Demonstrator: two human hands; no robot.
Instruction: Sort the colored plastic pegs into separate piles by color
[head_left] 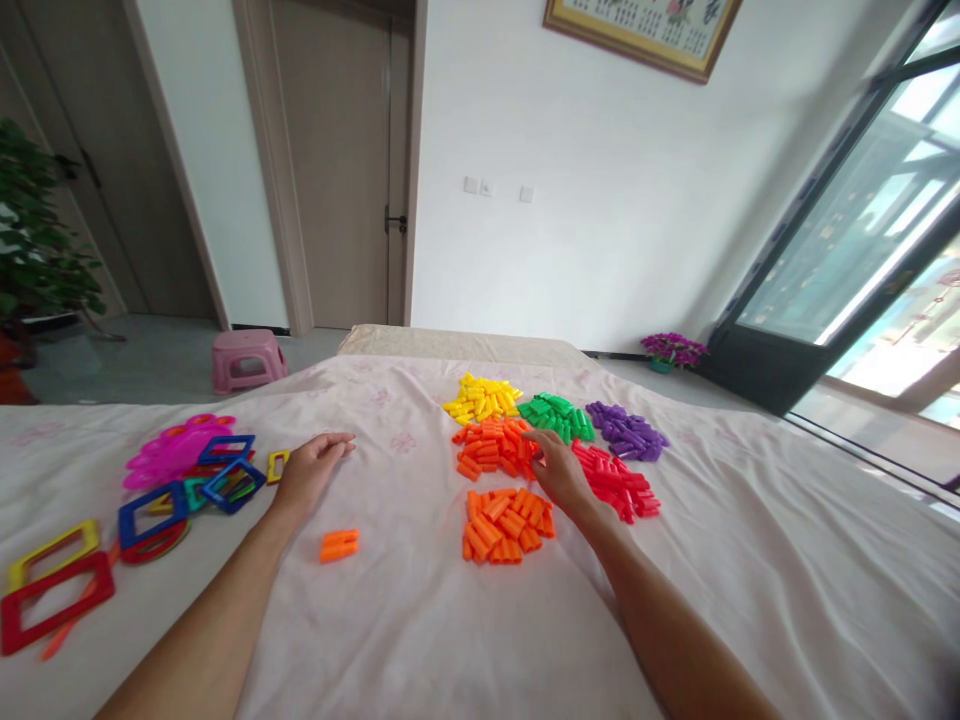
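My right hand (561, 468) is at the right edge of a red-orange pile of short plastic tubes (487, 445). Its thumb and index finger are apart, with the fingertips at the tubes; no tube shows clearly held. My left hand (311, 468) rests over the cloth with fingers loosely stretched and nothing visible in it. Nearer to me, between the arms, is an orange tube pile (506, 525). Two orange tubes (340, 545) lie side by side by my left forearm. Around my right hand are yellow tubes (481, 398), green tubes (556, 415), purple tubes (626, 430) and red tubes (616, 483).
Left of my left hand lie a small yellow frame (277, 466), several blue frames (154, 520), a red frame (56, 603) and a pink scalloped piece (176, 452). A wrinkled pale cloth (420, 640) covers the table. Beyond it stands a pink stool (249, 360).
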